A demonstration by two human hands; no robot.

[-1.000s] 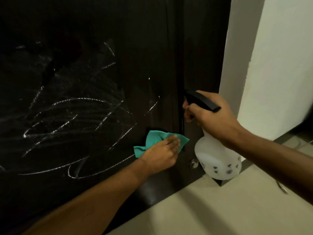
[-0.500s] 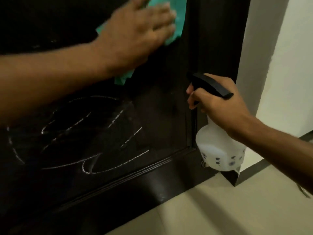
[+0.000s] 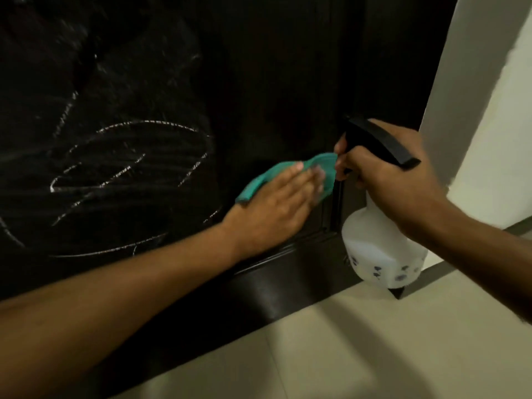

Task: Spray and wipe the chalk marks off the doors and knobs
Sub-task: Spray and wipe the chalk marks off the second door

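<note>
Pale floor tiles (image 3: 374,341) fill the near lower right of the view, meeting the foot of a dark wooden door (image 3: 273,82). The left hand (image 3: 270,208) reaches in from the lower left, fingers straight and together, palm pressing a teal cloth (image 3: 290,174) flat against the door's recessed panel near its lower right corner. The cloth's upper right edge lies just beside the fingers of the right hand (image 3: 403,180). That hand is curled around the neck of a spray bottle (image 3: 380,249), gripping it below the black trigger head (image 3: 380,142), with the nozzle pointing towards the door. The bottle body is white and translucent with small dark printed marks near its base; it hangs above the floor, beside the door's right edge. White chalk marks (image 3: 129,174) in loops and streaks cover the panel left of the cloth, partly smeared. A pale wall (image 3: 489,110) stands beyond the door frame on the right.
</note>
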